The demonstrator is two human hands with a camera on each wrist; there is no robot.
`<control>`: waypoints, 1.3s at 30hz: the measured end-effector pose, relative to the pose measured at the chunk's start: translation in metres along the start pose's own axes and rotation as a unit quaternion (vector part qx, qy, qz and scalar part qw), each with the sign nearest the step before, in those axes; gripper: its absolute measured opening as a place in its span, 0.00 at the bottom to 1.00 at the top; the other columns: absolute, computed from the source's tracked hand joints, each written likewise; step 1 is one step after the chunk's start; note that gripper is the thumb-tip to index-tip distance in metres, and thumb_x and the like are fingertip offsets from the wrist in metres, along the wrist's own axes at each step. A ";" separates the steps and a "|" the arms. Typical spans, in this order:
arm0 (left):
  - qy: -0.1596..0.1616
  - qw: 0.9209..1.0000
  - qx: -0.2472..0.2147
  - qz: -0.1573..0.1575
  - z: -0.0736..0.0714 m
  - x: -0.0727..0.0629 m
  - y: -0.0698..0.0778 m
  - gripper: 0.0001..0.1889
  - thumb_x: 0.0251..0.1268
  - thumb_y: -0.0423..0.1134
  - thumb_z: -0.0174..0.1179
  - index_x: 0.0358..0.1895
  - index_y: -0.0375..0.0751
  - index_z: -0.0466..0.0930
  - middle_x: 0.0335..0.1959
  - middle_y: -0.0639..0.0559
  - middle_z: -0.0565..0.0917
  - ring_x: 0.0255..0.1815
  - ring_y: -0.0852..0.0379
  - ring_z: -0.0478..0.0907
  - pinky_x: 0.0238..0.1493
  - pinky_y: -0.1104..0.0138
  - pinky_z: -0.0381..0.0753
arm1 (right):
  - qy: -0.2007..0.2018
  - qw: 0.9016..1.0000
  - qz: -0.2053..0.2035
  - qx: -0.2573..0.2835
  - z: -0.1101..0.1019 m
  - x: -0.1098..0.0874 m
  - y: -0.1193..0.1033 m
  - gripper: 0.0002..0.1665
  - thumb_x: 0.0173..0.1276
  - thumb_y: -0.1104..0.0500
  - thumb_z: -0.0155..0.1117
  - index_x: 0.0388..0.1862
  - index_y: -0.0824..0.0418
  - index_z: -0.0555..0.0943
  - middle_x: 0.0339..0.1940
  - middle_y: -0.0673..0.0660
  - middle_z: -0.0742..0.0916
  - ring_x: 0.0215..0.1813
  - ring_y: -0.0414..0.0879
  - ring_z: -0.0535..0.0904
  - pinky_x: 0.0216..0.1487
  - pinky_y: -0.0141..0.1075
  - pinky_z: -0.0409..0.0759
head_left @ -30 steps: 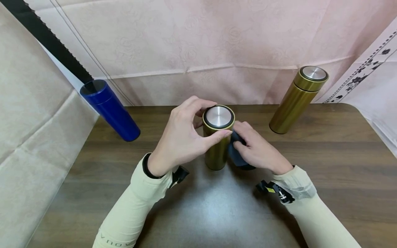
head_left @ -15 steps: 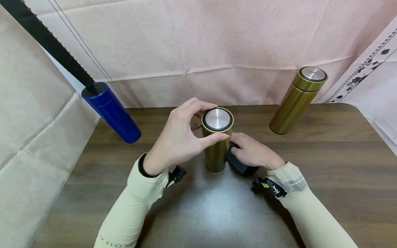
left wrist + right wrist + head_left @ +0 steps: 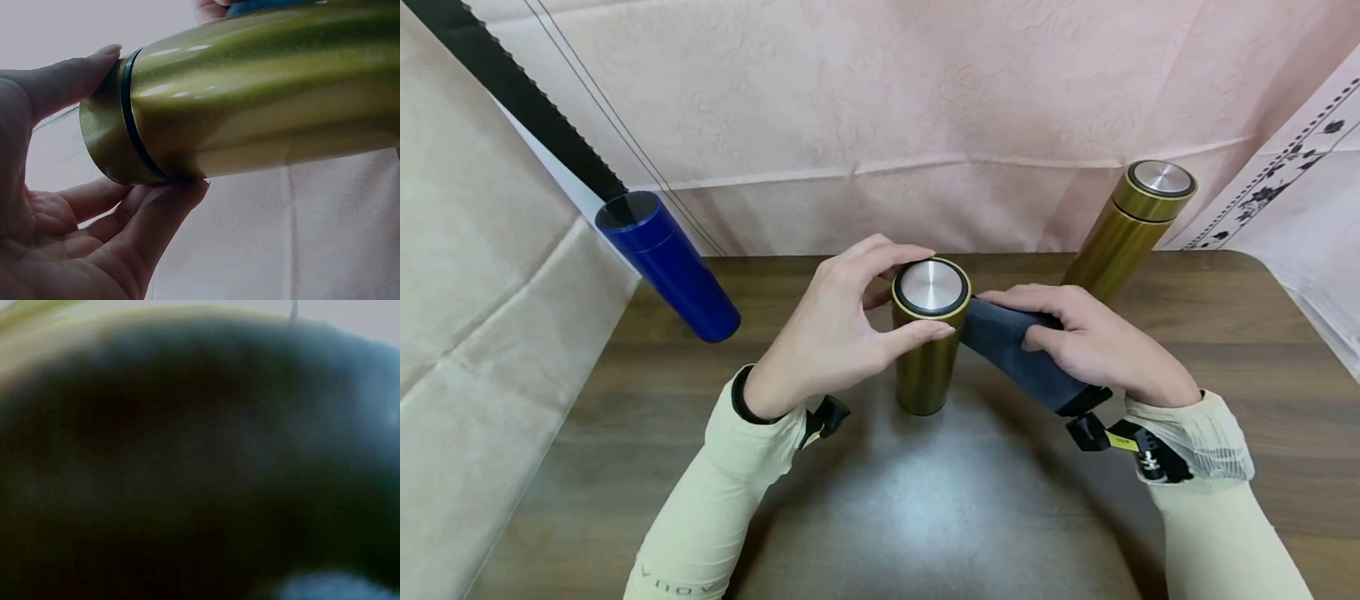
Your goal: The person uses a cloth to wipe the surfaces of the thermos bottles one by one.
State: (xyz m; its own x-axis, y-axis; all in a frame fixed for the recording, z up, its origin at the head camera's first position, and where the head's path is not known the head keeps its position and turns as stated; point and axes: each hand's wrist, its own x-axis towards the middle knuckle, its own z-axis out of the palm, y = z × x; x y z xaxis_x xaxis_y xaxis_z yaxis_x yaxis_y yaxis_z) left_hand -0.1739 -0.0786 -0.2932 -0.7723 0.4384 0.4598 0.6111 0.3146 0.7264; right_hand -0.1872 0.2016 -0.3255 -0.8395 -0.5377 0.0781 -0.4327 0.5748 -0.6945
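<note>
from my head feed the near gold bottle (image 3: 925,362) stands upright mid-table, its lid (image 3: 103,134) on above a dark ring (image 3: 129,106); the left hand (image 3: 842,329) has thumb and fingers wrapped around its top, gripping across the lid, while the right hand (image 3: 1090,342) clutches a dark blue item (image 3: 1011,342), a cloth or pad i think, whose far end is at the bottle's right side; i cannot tell whether it touches, and my right wrist feed is only dark blur; as i judge it, a hard sideways push with that item could rock the bottle, since the left hand steadies it only up high; a twist of the left fingers could loosen the lid too; what either gold bottle contains i cannot see, as the far gold bottle (image 3: 1108,250), upright behind the right hand, is lidded as well; the blue tumbler (image 3: 670,271), well apart at the back left, has an uncovered mouth, dark within, contents unreadable; beneath all is the wooden table (image 3: 880,533), with pale pink cloth (image 3: 880,100) behind
</note>
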 end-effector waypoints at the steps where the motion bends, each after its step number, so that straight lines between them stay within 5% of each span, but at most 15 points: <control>1: -0.002 1.000 -0.001 0.001 -0.001 0.000 0.000 0.27 0.53 0.41 0.80 0.57 0.44 0.83 0.46 0.60 0.83 0.49 0.67 0.79 0.53 0.71 0.86 | 0.011 1.000 0.002 0.007 0.000 0.000 -0.002 0.40 0.65 0.73 0.56 0.69 0.39 0.77 0.57 0.46 0.86 0.48 0.41 0.79 0.47 0.29 0.76; 8: -0.011 1.000 -0.007 0.013 -0.001 0.002 0.001 0.27 0.54 0.40 0.79 0.59 0.44 0.82 0.47 0.59 0.82 0.51 0.67 0.80 0.56 0.71 0.85 | 0.072 0.994 -0.069 0.031 0.018 0.012 0.001 0.39 0.67 0.75 0.54 0.73 0.47 0.74 0.62 0.50 0.84 0.54 0.41 0.76 0.54 0.27 0.72; 15: -0.033 0.999 0.001 0.028 -0.002 0.004 0.001 0.29 0.57 0.39 0.77 0.62 0.42 0.79 0.51 0.57 0.81 0.54 0.66 0.79 0.59 0.71 0.83 | 0.075 0.988 -0.124 0.057 0.039 0.023 0.014 0.38 0.71 0.76 0.51 0.76 0.50 0.70 0.70 0.49 0.77 0.66 0.40 0.68 0.67 0.24 0.64; 22: -0.055 0.998 0.009 0.028 -0.005 0.005 0.000 0.29 0.59 0.40 0.75 0.65 0.44 0.78 0.53 0.58 0.80 0.55 0.66 0.78 0.60 0.69 0.83 | 0.011 0.997 -0.073 0.036 0.052 0.028 0.023 0.35 0.75 0.71 0.49 0.74 0.43 0.68 0.67 0.47 0.74 0.64 0.43 0.65 0.65 0.36 0.64; 28: -0.078 0.996 -0.003 0.031 -0.005 0.002 -0.004 0.30 0.61 0.39 0.74 0.67 0.45 0.76 0.58 0.58 0.80 0.58 0.66 0.78 0.62 0.69 0.82 | -0.061 0.997 -0.039 0.007 0.071 0.035 0.032 0.27 0.78 0.68 0.46 0.70 0.48 0.73 0.74 0.52 0.70 0.75 0.48 0.62 0.77 0.51 0.61; 34: -0.099 0.994 -0.001 0.035 -0.008 -0.002 -0.002 0.31 0.61 0.41 0.74 0.68 0.48 0.76 0.61 0.60 0.79 0.60 0.66 0.78 0.63 0.67 0.82 | -0.063 0.995 -0.081 0.004 0.084 0.038 0.032 0.24 0.81 0.62 0.49 0.71 0.47 0.73 0.75 0.50 0.71 0.77 0.46 0.63 0.80 0.51 0.60; 39: -0.130 0.991 -0.028 0.031 -0.013 -0.004 -0.002 0.32 0.62 0.39 0.73 0.70 0.51 0.74 0.63 0.60 0.77 0.61 0.65 0.78 0.63 0.67 0.82 | -0.053 0.996 -0.068 -0.024 0.078 0.035 0.030 0.25 0.75 0.68 0.50 0.64 0.48 0.78 0.67 0.50 0.79 0.70 0.46 0.72 0.74 0.49 0.69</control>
State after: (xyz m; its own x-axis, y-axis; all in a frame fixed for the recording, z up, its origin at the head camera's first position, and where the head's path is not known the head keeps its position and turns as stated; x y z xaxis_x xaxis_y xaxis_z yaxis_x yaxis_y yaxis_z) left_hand -0.1741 -0.0921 -0.2895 -0.6583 0.6599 0.3622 0.6392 0.2358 0.7320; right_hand -0.2042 0.1517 -0.3997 -0.7345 -0.6724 0.0915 -0.5572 0.5205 -0.6470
